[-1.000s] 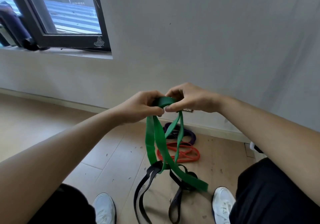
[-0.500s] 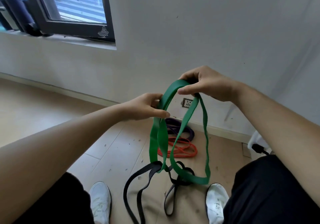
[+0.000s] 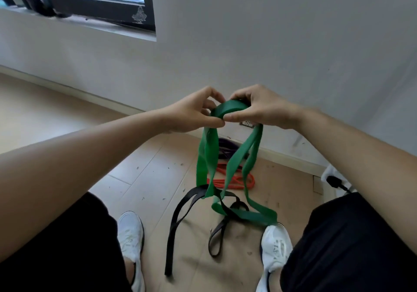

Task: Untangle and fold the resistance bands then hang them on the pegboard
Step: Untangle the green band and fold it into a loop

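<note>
Green flat rubber resistance band [image 3: 230, 109] is pinched at its top fold by both hands, left hand [image 3: 191, 113] and right hand [image 3: 264, 109] touching thumb to thumb; its loops hang threaded through a black flat band [image 3: 180, 212] on the wooden floor [image 3: 146, 174], near orange [image 3: 234, 182] and purple [image 3: 225, 148] bands.

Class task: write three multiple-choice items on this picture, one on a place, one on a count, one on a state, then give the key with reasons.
1. Where does the orange band lie?
A. on the windowsill
B. on the floor near the wall
C. across a shoe

2. How many hands grip the green band?
A. none
B. one
C. two

3. What state is the black band in?
A. tangled with the green band
B. hung on a peg
C. folded flat

Key: 1 B, it rests on floorboards; 2 C, left hand and right hand both pinch it; 3 A, the green band loops through it.
</note>
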